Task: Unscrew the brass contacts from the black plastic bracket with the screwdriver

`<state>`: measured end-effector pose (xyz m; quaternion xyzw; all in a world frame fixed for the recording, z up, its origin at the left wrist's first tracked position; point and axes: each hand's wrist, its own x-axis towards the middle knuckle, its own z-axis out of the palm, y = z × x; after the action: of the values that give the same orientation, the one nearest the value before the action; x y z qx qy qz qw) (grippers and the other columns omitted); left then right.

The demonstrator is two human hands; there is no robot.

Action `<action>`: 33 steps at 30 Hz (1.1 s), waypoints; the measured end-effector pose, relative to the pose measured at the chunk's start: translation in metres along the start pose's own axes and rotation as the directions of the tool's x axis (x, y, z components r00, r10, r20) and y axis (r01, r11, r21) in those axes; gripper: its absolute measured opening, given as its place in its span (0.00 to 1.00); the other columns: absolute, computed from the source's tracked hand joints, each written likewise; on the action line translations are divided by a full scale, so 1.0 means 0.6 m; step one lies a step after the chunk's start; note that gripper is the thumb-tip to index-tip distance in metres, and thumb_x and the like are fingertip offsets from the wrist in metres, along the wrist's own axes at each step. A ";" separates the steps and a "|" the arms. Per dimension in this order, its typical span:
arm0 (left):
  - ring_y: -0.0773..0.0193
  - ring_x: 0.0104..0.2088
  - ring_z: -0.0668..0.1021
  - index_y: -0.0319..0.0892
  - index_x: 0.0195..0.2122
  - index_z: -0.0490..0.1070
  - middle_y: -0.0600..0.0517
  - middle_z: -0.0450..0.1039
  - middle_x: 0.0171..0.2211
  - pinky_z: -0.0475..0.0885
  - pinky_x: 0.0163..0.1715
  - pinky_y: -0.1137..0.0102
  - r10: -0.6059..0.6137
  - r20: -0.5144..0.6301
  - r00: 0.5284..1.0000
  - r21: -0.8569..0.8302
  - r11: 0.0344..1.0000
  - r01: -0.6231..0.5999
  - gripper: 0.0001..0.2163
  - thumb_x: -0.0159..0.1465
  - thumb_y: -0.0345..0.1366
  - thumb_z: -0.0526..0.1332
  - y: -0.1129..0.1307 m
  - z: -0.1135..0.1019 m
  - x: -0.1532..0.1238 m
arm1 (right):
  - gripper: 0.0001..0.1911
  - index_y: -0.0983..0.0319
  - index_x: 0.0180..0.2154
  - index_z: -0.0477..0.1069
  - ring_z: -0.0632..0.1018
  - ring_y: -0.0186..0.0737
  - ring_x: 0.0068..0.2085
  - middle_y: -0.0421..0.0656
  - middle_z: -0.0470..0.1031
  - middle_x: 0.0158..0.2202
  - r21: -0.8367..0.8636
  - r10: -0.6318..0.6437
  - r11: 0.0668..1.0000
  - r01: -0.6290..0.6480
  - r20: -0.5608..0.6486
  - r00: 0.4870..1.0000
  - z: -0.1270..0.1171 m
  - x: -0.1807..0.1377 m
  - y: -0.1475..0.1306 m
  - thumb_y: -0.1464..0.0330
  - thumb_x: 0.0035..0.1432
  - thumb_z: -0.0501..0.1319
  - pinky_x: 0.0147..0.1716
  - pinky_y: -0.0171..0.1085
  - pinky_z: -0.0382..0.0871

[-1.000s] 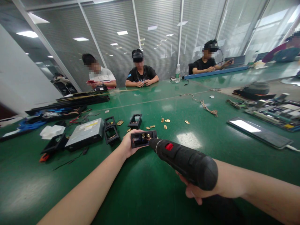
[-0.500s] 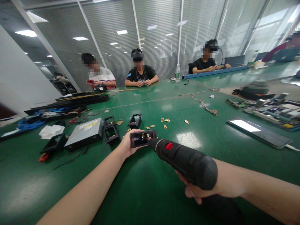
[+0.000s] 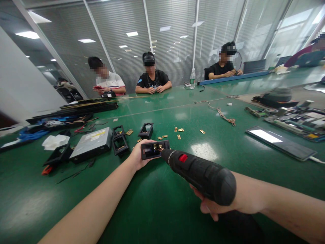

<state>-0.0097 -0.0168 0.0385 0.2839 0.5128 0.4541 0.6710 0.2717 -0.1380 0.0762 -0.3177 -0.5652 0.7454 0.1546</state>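
On the green table (image 3: 162, 210), dead ahead: both bare hands meet at a small black frame (image 3: 152, 150), held just clear of the surface.
Left hand (image 3: 138, 156): closed around the black frame's left end, with its open face turned toward the camera. Brass fittings show inside.
Right hand (image 3: 215, 207): wrapped firmly round the handle of a black electric screwdriver (image 3: 200, 174), which comes in from 4 o'clock of the frame.
Driver's nose: set against the right half of the frame, at the brass fittings. The bit is too small to make out, and whether it is turning cannot be told.
Loose brass plates (image 3: 180, 130): scattered from 12 to 2 o'clock of the held frame, apart from one another and fitted to nothing.
Spare frame (image 3: 146, 130): lies alone at 12 o'clock, just beyond the left hand.
Pair of frames (image 3: 120, 142): at 10 o'clock, just beside a grey drive unit (image 3: 91, 143).
How far along: probably midway. One frame is under the driver and three lie aside, though whether those are finished cannot be told. The unfitted plates suggest more screwing is left.
Other people (image 3: 152, 79): seated at the far edge, 11 to 1 o'clock, their hands well apart from these two.
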 end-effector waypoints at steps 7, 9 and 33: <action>0.51 0.33 0.85 0.38 0.36 0.79 0.40 0.84 0.34 0.83 0.38 0.56 -0.005 0.013 1.000 -0.001 1.000 0.005 0.08 0.62 0.34 0.62 -0.001 -0.004 0.002 | 0.29 0.65 0.48 0.66 0.80 0.31 0.28 0.34 0.72 0.30 0.028 0.029 0.999 -0.029 0.005 1.000 0.000 -0.002 0.001 0.70 0.50 0.78 0.30 0.29 0.76; 0.51 0.33 0.86 0.38 0.36 0.79 0.40 0.84 0.34 0.83 0.38 0.56 -0.007 0.003 1.000 -0.003 1.000 0.007 0.07 0.61 0.34 0.62 -0.001 -0.003 0.002 | 0.30 0.65 0.48 0.65 0.80 0.32 0.28 0.35 0.73 0.30 0.011 0.027 1.000 -0.027 0.012 1.000 0.000 -0.003 0.001 0.69 0.50 0.78 0.30 0.30 0.77; 0.52 0.32 0.85 0.37 0.35 0.80 0.41 0.84 0.32 0.83 0.36 0.57 0.005 0.017 1.000 0.011 1.000 -0.005 0.07 0.61 0.33 0.62 0.000 0.000 -0.001 | 0.17 0.69 0.36 0.73 0.80 0.31 0.29 0.40 0.74 0.29 -0.083 0.010 0.997 -0.008 0.022 1.000 0.001 -0.003 -0.006 0.66 0.54 0.76 0.31 0.30 0.76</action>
<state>-0.0096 -0.0175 0.0390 0.2928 0.5088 0.4503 0.6728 0.2723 -0.1383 0.0802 -0.3181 -0.5960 0.7255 0.1316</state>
